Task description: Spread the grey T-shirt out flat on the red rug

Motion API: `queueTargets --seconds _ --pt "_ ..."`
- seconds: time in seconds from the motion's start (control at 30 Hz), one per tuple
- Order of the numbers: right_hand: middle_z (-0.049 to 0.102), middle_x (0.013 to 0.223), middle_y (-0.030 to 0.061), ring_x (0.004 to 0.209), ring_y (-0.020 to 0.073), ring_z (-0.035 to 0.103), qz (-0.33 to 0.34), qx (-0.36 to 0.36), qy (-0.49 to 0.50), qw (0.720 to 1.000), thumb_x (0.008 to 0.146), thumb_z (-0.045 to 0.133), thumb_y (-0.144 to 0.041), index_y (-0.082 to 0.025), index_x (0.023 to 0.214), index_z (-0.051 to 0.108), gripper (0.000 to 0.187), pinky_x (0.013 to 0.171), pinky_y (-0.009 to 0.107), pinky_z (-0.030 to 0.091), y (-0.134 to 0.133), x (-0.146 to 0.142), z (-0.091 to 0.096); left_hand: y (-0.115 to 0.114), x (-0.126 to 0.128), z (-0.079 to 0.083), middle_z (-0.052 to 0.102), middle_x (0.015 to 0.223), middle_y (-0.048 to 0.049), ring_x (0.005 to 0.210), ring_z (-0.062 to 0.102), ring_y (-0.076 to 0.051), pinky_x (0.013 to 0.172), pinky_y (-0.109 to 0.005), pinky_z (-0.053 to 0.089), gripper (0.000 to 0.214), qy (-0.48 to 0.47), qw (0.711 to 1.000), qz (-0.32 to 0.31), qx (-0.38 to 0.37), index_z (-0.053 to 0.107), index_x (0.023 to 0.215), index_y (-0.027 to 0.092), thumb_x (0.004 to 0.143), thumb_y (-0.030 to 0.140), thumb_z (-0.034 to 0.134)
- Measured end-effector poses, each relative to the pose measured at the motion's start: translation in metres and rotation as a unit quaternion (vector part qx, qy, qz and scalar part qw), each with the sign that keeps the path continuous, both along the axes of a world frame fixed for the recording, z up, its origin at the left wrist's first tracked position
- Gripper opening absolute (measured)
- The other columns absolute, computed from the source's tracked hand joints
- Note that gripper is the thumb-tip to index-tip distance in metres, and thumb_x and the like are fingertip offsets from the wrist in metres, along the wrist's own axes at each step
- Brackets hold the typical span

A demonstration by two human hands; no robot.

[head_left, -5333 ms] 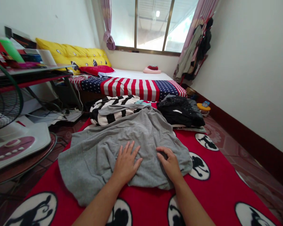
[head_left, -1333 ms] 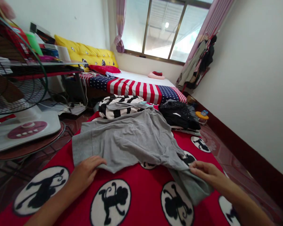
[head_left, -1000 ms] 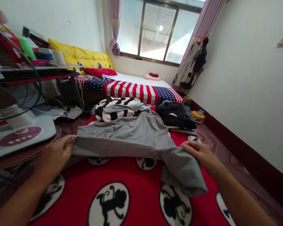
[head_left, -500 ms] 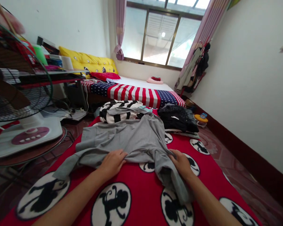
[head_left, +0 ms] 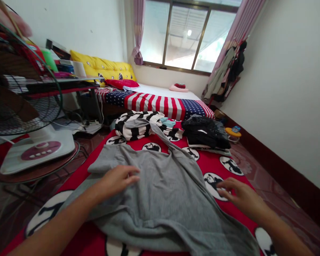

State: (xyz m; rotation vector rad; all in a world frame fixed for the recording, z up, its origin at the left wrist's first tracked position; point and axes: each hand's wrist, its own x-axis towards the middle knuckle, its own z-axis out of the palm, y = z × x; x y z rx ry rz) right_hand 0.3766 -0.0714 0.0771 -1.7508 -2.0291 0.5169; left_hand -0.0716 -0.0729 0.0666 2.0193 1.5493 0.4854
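The left hand (head_left: 117, 179) lies palm down on a grey knit shirt (head_left: 160, 202), its fingers loosely curved and slightly apart, with no pinch or fold of cloth gathered between them. The right hand (head_left: 241, 195) is half open, its fingers spread and gently curled, and it holds nothing. It sits just beside the shirt's right edge, over a red fleece blanket (head_left: 242, 222); whether its fingertips touch the blanket cannot be told.

The shirt lies spread and somewhat rumpled across the blanket's near half, and its lower edge is cut off by the bottom of the view. At the far end it narrows into a twisted strip reaching onto a black-and-white striped garment (head_left: 136, 126). Which part is sleeve or hem is hard to make out. The blanket bears white circles with black monkey figures, some partly hidden under the shirt. A pile of black clothing (head_left: 205, 133) sits near its far edge, right of the stripes. Past that edge stands a bed with a stars-and-stripes sheet (head_left: 154, 101). Beside the blanket's left edge is the white base of an electric fan (head_left: 37, 153), with a pink button panel.
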Motion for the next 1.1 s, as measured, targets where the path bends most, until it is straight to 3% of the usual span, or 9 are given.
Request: queueTargets --seconds 0.1,0.23,0.43,0.53,0.67,0.77,0.87,0.97,1.1 --pt "0.069 0.070 0.0020 0.061 0.0181 0.062 -0.005 -0.018 0.156 0.988 0.067 0.069 -0.040 -0.019 0.103 0.069 0.041 0.057 0.029 0.048 0.048 -0.053 0.005 0.047 -0.035 -0.008 0.071 0.070 -0.0022 0.063 0.067 -0.021 0.060 -0.028 0.047 0.060 0.023 0.985 0.168 0.037 0.047 0.136 0.016 0.082 0.042 0.052" --pt "0.061 0.049 -0.0064 0.038 0.0132 0.053 -0.087 -0.103 0.322 0.937 0.067 0.073 -0.030 -0.015 0.134 0.044 0.075 0.038 0.021 0.038 0.108 -0.116 -0.012 0.090 -0.049 -0.018 0.067 0.058 -0.0004 0.046 0.063 -0.019 0.043 -0.023 0.041 0.079 -0.032 0.972 0.222 -0.078 0.024 0.145 0.009 0.078 0.033 0.060" --pt "0.057 0.039 -0.0037 0.030 0.0143 0.051 -0.123 -0.137 0.326 0.927 0.064 0.075 -0.020 -0.015 0.092 0.062 0.031 0.031 0.020 0.036 0.158 -0.135 -0.030 0.110 -0.033 -0.022 0.060 0.047 -0.0002 0.043 0.062 -0.021 0.039 -0.023 0.043 0.035 -0.067 0.966 0.233 -0.094 0.059 0.101 0.012 0.071 0.026 0.068" --pt "0.067 0.054 0.0057 0.041 0.0167 0.061 -0.147 -0.076 0.338 0.926 0.075 0.065 -0.024 -0.013 0.086 0.061 0.016 0.036 0.022 0.043 0.175 -0.121 -0.018 0.119 -0.031 -0.011 0.067 0.061 -0.0055 0.056 0.069 -0.021 0.055 -0.029 0.055 0.023 -0.081 0.959 0.271 -0.012 0.059 0.096 0.013 0.082 0.030 0.055" --pt "0.069 0.112 0.0184 0.092 0.0231 0.071 -0.183 0.055 0.343 0.920 0.086 0.049 -0.028 -0.012 0.130 0.045 0.048 0.071 0.031 0.057 0.185 -0.117 -0.018 0.131 -0.016 -0.009 0.068 0.113 -0.0141 0.105 0.067 -0.024 0.093 -0.040 0.050 0.039 -0.083 0.939 0.304 0.138 0.047 0.126 0.016 0.089 0.029 0.045" --pt "0.049 0.142 0.0195 0.129 0.0275 0.050 -0.138 0.109 0.250 0.952 0.083 0.055 -0.032 -0.014 0.148 0.025 0.074 0.101 0.041 0.045 0.177 -0.126 -0.044 0.128 0.003 -0.034 0.047 0.144 -0.0166 0.134 0.045 -0.029 0.108 -0.047 0.036 0.059 -0.013 0.956 0.238 0.173 0.040 0.139 0.018 0.085 0.035 0.055" --pt "0.037 0.152 0.0132 0.142 0.0319 0.030 -0.053 0.108 -0.020 0.993 0.087 0.051 -0.042 -0.019 0.146 0.036 0.065 0.114 0.054 0.022 0.169 -0.131 -0.074 0.115 0.013 -0.068 0.034 0.154 -0.0149 0.143 0.025 -0.037 0.112 -0.062 0.020 0.059 0.133 0.965 0.152 0.169 0.046 0.140 0.024 0.087 0.049 0.053" --pt "0.038 0.152 0.0129 0.141 0.0346 0.029 -0.064 0.075 -0.190 0.977 0.095 0.035 -0.052 -0.019 0.144 0.041 0.060 0.113 0.061 0.015 0.170 -0.129 -0.090 0.105 0.013 -0.085 0.029 0.157 -0.0107 0.145 0.020 -0.037 0.112 -0.064 0.013 0.058 0.198 0.954 0.142 0.174 0.045 0.142 0.029 0.090 0.055 0.043" --pt "0.039 0.151 0.0145 0.139 0.0354 0.031 -0.083 0.079 -0.240 0.964 0.097 0.024 -0.054 -0.017 0.147 0.037 0.064 0.110 0.062 0.020 0.179 -0.126 -0.094 0.104 0.014 -0.082 0.028 0.158 -0.0102 0.145 0.020 -0.036 0.113 -0.062 0.013 0.060 0.213 0.952 0.147 0.163 0.042 0.144 0.030 0.091 0.057 0.041"
